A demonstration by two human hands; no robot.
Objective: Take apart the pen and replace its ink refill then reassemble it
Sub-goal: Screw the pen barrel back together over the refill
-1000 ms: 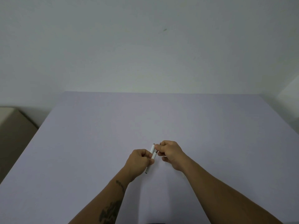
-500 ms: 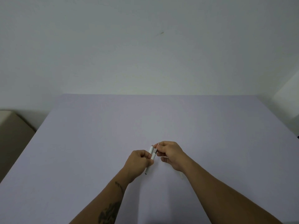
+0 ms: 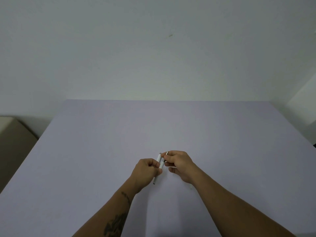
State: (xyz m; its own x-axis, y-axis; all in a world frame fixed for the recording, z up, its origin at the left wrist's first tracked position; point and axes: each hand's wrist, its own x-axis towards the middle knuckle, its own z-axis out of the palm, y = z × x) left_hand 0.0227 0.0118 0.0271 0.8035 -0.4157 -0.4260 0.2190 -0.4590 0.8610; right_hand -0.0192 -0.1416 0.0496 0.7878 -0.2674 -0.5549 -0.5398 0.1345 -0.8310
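Both hands hold small white pen parts above the middle of the pale lilac table. My left hand grips a white pen barrel, and a thin white piece with a dark tip sticks out below its fist. A second white tube stands just left of the barrel, between my left fingers. My right hand pinches the pen's silver tip section at the top of the barrel. Whether the tip section is still joined to the barrel is too small to tell.
A plain white wall rises behind the table's far edge. A beige box-like object stands off the table's left side. A pale surface shows past the right corner.
The silver tip now shows above my right fingers, and the right hand has shifted slightly up and right from the barrel. The left hand stays in place.
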